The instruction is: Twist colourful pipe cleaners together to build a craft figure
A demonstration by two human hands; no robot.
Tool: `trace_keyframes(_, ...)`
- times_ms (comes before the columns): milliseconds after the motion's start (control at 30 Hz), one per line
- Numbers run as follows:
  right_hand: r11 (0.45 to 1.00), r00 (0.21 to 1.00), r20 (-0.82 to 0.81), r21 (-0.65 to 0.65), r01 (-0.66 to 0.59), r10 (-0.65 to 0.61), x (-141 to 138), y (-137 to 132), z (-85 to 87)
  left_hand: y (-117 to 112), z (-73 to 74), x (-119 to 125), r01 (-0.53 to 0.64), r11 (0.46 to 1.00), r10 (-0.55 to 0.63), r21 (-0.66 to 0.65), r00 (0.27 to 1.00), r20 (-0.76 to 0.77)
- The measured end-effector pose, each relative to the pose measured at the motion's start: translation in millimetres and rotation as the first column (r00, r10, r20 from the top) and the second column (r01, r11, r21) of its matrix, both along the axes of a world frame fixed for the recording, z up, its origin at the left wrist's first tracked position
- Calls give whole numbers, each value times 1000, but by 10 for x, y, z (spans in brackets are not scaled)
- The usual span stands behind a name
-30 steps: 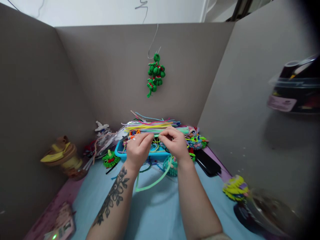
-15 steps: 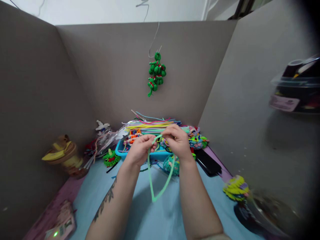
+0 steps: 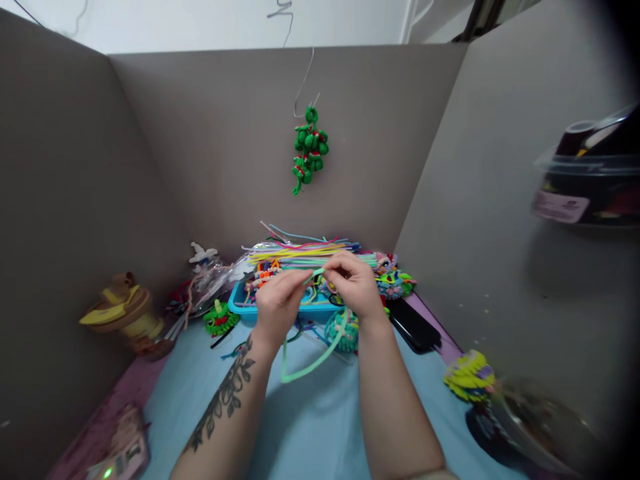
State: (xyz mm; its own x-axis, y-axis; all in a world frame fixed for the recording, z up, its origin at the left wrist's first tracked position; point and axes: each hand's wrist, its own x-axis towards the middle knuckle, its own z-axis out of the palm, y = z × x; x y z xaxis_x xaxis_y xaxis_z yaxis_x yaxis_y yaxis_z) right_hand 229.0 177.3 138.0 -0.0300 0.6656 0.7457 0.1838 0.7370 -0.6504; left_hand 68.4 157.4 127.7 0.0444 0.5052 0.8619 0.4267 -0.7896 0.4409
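Observation:
A light green pipe cleaner (image 3: 311, 368) hangs in a bent loop below my hands. My left hand (image 3: 281, 300) pinches it with thumb and forefinger. Close beside it, my right hand (image 3: 354, 283) is also closed on the pipe cleaner, and a short stretch of it shows between the two sets of fingertips. Behind the loop, a teal fuzzy ball-like piece (image 3: 343, 330) rests on the table. Both hands are held in front of a blue tray (image 3: 244, 309) of small colourful pieces. The right hand's lower fingers are partly hidden.
Bundled pipe cleaners (image 3: 300, 253) lie across the tray's back. A black phone (image 3: 414, 327) sits to the right, near a yellow fuzzy piece (image 3: 469, 377) and a clear container (image 3: 543, 420). On the left are a green fuzzy figure (image 3: 220, 319) and a brown-yellow pot (image 3: 131, 310).
My left hand has rolled over, its back now turned up and its forearm tattoo showing more. The hanging loop has swung left and become shallower. My right hand stays nearly in place.

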Motion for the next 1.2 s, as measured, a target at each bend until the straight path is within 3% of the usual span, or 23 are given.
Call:
trace_keyframes(67,1000,1000,16,7,-13,13,-2,-1,0,-2,-6,-35,-28,996,32,87,998,-49)
trace_keyframes(133,999,999,34,35,-12,10,3,-1,2,-7,11,-52,-16,997,22,78,997,-68)
trace_keyframes(200,998,998,56,69,-4,0,8,-5,6,-15,44,-50,19,999,-19,-43,1000,-15)
trace_keyframes(267,994,998,70,108,2,-10,7,-15,8,-16,84,-38,157,946,-114,-283,980,163)
trace_keyframes(300,991,997,72,132,6,-16,2,-24,9,-13,103,-32,283,865,-163,-415,940,301)
trace_keyframes(333,987,997,72,161,14,-26,-4,-34,9,-6,121,-27,434,736,-193,-520,871,452)
trace_keyframes(400,973,995,69,227,50,-67,-16,-56,8,14,149,-20,706,384,-188,-595,690,698)
trace_keyframes(433,964,993,68,255,75,-96,-19,-65,8,26,157,-15,784,220,-162,-580,615,771)
trace_keyframes(467,957,990,66,274,101,-123,-17,-72,8,36,162,-7,824,101,-139,-558,567,812)
trace_keyframes(500,952,987,63,282,122,-145,-12,-75,8,45,162,4,838,48,-133,-543,544,828)
trace_keyframes(533,951,985,64,277,136,-159,-1,-75,8,50,157,18,838,69,-141,-541,545,827)
trace_keyframes(567,954,984,69,263,143,-167,12,-71,8,52,147,33,820,152,-156,-552,572,806)
trace_keyframes(633,965,982,87,217,146,-168,43,-56,6,50,116,60,697,426,-173,-577,689,704)
trace_keyframes(700,976,983,98,165,140,-158,67,-41,5,46,71,68,448,719,-134,-532,840,526)
trace_keyframes(733,981,984,98,143,134,-148,74,-36,6,46,45,63,292,838,-90,-460,906,413)
trace_keyframes(767,984,986,97,124,125,-137,76,-33,8,48,17,54,138,927,-32,-349,956,291)
trace_keyframes(800,987,987,96,107,117,-127,74,-33,12,52,-11,42,4,977,33,-213,985,171)
trace_keyframes(867,991,989,99,85,102,-110,61,-42,25,65,-62,19,-165,985,166,45,986,-25)
trace_keyframes(933,993,989,107,69,92,-99,42,-57,43,77,-97,3,-227,952,258,206,956,-137)
trace_keyframes(1033,996,989,122,46,79,-84,16,-85,70,84,-112,-10,-263,906,341,332,918,-202)
trace_keyframes(1200,998,989,139,13,54,-56,-13,-108,87,86,-102,-21,-335,852,437,401,879,-193)
